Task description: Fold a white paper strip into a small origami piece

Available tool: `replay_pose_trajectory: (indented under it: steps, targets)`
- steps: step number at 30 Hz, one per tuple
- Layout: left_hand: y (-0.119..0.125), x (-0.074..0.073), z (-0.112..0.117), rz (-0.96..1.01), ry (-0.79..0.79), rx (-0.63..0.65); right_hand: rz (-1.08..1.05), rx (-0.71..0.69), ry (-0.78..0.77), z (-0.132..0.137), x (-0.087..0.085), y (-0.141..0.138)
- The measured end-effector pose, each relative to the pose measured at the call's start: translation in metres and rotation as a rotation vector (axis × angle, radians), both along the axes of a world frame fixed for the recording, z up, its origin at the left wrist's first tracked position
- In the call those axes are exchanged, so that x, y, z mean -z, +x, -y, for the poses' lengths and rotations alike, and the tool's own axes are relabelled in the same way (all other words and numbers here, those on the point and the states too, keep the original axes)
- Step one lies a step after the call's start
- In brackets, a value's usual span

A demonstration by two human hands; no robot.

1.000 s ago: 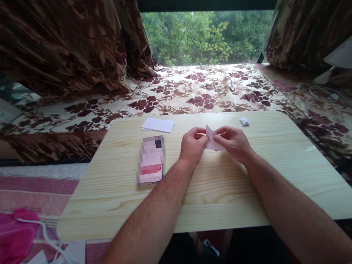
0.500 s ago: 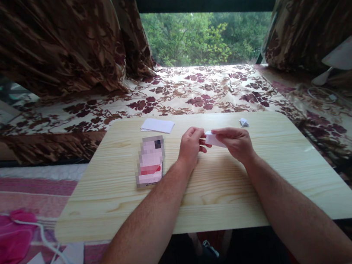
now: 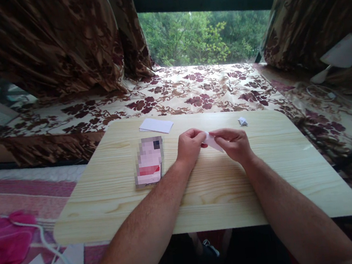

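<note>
White folded paper (image 3: 211,140) sits pinched between both hands just above the middle of the pale wooden bench (image 3: 203,189). The left hand (image 3: 189,145) has its grip closed on the paper's left end, and the right hand (image 3: 234,142) grips the right end. A phone (image 3: 150,166) lies left of them; a paper stack (image 3: 156,125) and a small folded piece (image 3: 243,121) lie farther back.

We see a small white folded paper (image 3: 211,140), pinched between our thumbs and forefingers. It tilts, one pointed corner poking down past the right fingertips.
</note>
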State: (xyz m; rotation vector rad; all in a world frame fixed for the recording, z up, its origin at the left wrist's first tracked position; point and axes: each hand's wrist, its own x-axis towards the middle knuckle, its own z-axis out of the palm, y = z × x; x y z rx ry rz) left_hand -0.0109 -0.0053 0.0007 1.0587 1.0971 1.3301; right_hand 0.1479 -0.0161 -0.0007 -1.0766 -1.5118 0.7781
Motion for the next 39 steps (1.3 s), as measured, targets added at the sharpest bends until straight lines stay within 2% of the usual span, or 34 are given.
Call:
replay_pose_trajectory:
  steps: [4,10,17,25,29,33,39]
  targets:
    - [-0.001,0.002,-0.001,-0.035,0.047,-0.019,-0.048,-0.049,-0.042,0.000,-0.002,-0.003]
    - [-0.001,-0.001,0.004,-0.255,0.198,-0.026,-0.073,-0.032,-0.078,-0.004,-0.005,-0.003]
    - [0.002,-0.005,0.009,-0.232,0.250,-0.047,-0.062,-0.031,-0.110,-0.005,-0.007,0.000]
    - [0.002,-0.004,0.011,-0.293,0.275,-0.054,-0.087,-0.072,-0.118,-0.006,-0.008,0.000]
    - [0.002,-0.005,0.011,-0.297,0.266,-0.054,-0.066,-0.074,-0.121,-0.004,-0.009,0.000]
    - [0.003,-0.005,0.010,-0.202,0.253,-0.018,-0.093,-0.056,-0.138,-0.005,-0.010,0.000]
    - [0.004,-0.004,0.007,-0.098,0.072,0.109,-0.267,-0.020,-0.145,-0.009,-0.009,0.003]
